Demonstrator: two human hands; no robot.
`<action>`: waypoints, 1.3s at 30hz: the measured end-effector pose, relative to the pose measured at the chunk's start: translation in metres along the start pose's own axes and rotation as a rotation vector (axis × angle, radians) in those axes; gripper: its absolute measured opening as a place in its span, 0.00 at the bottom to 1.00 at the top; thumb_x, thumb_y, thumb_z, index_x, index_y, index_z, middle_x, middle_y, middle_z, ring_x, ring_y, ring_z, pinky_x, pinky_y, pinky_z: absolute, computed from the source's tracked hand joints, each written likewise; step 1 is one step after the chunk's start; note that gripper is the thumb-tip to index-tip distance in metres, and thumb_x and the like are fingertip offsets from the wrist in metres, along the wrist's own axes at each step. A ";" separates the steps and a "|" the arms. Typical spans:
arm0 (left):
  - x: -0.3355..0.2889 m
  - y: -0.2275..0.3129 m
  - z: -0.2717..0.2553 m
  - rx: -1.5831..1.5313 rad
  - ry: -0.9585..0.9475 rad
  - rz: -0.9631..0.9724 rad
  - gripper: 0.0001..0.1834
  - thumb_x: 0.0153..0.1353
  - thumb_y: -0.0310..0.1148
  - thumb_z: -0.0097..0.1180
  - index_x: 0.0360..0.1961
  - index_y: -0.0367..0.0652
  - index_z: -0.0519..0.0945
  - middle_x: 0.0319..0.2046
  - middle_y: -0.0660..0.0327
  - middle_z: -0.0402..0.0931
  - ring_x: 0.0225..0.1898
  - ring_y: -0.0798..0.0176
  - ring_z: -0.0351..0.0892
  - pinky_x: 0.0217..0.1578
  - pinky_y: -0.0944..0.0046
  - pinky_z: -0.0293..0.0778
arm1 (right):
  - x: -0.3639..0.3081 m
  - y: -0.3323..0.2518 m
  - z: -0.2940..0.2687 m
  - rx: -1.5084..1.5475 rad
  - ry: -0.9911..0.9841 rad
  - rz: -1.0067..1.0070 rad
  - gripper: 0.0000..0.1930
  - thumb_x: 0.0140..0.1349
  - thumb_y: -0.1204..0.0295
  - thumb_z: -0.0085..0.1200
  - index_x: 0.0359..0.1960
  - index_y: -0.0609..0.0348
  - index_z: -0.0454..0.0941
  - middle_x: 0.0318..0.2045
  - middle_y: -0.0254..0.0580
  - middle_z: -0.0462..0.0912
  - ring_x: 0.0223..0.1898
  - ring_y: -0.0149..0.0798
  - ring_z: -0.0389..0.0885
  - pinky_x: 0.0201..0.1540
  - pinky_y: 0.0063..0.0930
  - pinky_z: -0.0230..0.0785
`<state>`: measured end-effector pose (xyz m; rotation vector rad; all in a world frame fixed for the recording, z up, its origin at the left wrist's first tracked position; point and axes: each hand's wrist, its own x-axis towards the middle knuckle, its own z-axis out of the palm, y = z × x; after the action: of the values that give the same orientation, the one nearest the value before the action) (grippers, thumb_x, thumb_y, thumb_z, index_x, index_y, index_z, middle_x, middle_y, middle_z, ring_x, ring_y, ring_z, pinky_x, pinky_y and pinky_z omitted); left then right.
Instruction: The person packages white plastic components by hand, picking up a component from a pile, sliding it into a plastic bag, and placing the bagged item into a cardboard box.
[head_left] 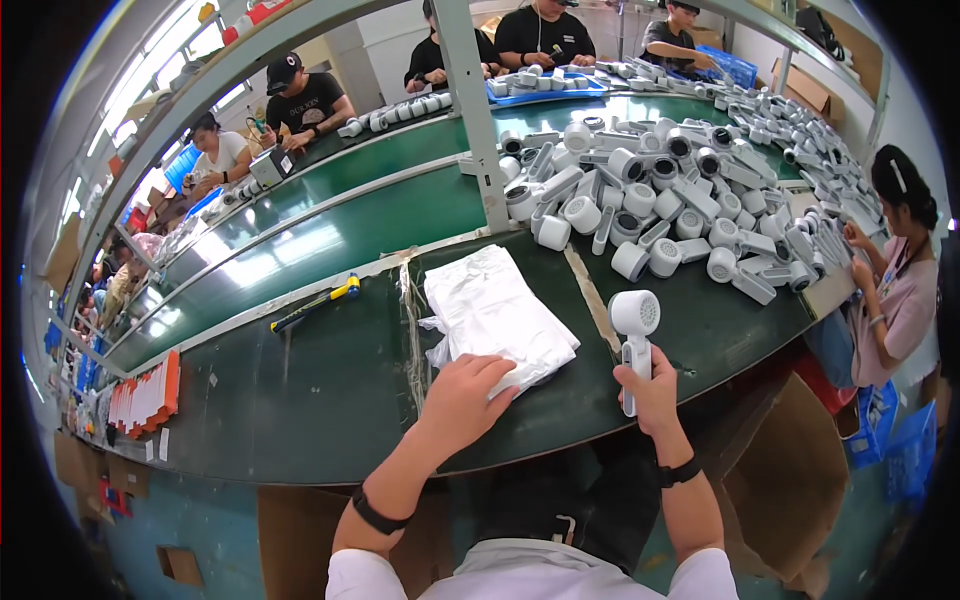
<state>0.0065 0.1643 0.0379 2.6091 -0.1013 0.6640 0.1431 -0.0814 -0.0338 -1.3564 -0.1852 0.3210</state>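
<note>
My right hand [653, 392] is closed round the handle of a small white and grey handheld fan [635, 314]. Its round head with a perforated grille points up, above the dark green table. My left hand [466, 396] lies on the near left edge of a stack of thin white plastic bags [500, 310]. Its fingers are stretched out and the thumb is apart. Beyond the fan in my hand, a large heap of similar handheld fans [690, 200] covers the right part of the table.
A yellow and black tool [316, 302] lies left of the bags. Orange and white cards [146, 393] stand at the table's left end. A metal post [473, 110] rises before the conveyor [380, 200]. A person [890, 280] works at the right; several others sit across.
</note>
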 end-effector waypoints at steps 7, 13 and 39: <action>0.015 -0.017 0.032 0.186 -0.112 0.063 0.09 0.51 0.37 0.66 0.30 0.46 0.82 0.30 0.63 0.77 0.35 0.55 0.77 0.36 0.58 0.72 | -0.008 0.000 -0.003 0.073 0.023 0.009 0.22 0.55 0.71 0.67 0.50 0.61 0.72 0.29 0.34 0.78 0.17 0.26 0.74 0.18 0.20 0.68; 0.021 -0.018 0.029 0.094 -0.119 -0.005 0.07 0.57 0.33 0.62 0.33 0.42 0.83 0.32 0.56 0.80 0.35 0.50 0.79 0.37 0.55 0.75 | -0.009 -0.001 -0.001 0.036 0.040 0.006 0.22 0.56 0.70 0.66 0.50 0.61 0.73 0.31 0.34 0.78 0.18 0.25 0.74 0.19 0.20 0.69; 0.029 0.001 0.024 -0.334 0.077 -0.223 0.07 0.62 0.27 0.58 0.38 0.35 0.82 0.31 0.57 0.78 0.26 0.63 0.76 0.28 0.67 0.71 | -0.078 -0.017 0.013 0.262 -0.504 0.100 0.20 0.61 0.75 0.55 0.56 0.64 0.70 0.36 0.41 0.79 0.30 0.30 0.78 0.32 0.25 0.72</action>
<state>0.0428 0.1535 0.0333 2.2306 0.0945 0.6085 0.0679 -0.0983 -0.0102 -1.0073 -0.4781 0.7446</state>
